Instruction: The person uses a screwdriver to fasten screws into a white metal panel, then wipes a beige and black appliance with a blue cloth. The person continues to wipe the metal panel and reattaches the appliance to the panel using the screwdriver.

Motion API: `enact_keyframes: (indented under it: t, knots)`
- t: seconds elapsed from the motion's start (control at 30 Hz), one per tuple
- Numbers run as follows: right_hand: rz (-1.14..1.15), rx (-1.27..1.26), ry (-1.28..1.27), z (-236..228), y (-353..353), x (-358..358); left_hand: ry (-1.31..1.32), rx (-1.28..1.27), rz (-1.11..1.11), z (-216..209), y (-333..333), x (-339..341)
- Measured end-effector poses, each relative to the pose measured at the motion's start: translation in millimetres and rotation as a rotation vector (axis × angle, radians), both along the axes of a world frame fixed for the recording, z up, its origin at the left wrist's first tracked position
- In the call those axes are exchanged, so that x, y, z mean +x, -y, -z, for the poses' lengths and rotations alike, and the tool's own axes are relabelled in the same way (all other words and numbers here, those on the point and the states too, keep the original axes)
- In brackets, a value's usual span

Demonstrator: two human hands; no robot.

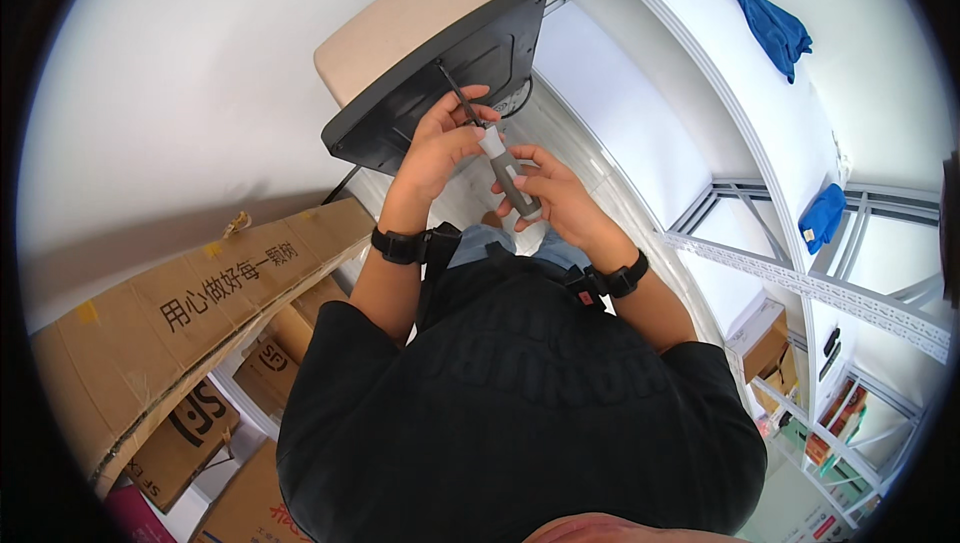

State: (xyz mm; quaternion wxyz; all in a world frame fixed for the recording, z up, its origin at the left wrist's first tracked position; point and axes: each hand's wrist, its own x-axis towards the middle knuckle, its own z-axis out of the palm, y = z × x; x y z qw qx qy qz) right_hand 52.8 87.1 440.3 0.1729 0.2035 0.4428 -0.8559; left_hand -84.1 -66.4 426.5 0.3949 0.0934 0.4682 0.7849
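Observation:
A screwdriver (514, 183) with a grey handle and a pale collar runs slantwise in front of me. My right hand (545, 190) grips its handle, fingers wrapped round. Higher up, my left hand (445, 140) pinches the dark shaft close to the collar. The shaft's tip meets the underside of a black flat panel (470, 68) with rounded corners and moulded ridges, at or near a small hole. This panel stands tilted on edge against a beige padded seat (400, 18). Whether a screw sits under the tip is too small to tell.
On the left lies a long brown cardboard box (190, 293), with more cartons (190, 433) below it. A white metal-framed shelf (700, 73) curves along the right, bearing blue cloths (770, 28). Further boxes (765, 343) stand at lower right.

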Motion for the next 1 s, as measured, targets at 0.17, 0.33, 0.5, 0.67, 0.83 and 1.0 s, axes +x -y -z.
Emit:
enact_keyframes:
  t: [0.17, 0.33, 0.5, 0.67, 0.83, 1.0]
  knots:
    - [-0.008, 0.392, -0.113, 7.8, 9.3, -0.6, -0.174, -0.223, 0.013, 3.3, -1.5, -1.3]
    - [0.022, 0.102, -0.063, -0.2, 1.0, -2.3, -0.067, -0.148, 0.023, 3.0, 2.5, -3.4]
    - [0.000, -0.025, -0.085, 7.7, -3.2, -3.4, -0.098, -0.028, 0.043, 13.4, 4.0, -6.6]
    - [0.027, 0.108, -0.119, 13.9, 0.5, -4.6, -0.073, -0.050, -0.011, 13.6, 2.2, -5.8]
    - [0.030, 0.100, -0.121, 16.9, -2.8, -1.9, -0.058, -0.023, -0.072, 13.7, 1.5, -11.2]
    - [0.018, 0.088, -0.134, 18.9, -7.3, -0.4, -0.006, 0.054, -0.179, 17.8, -1.8, -15.8]
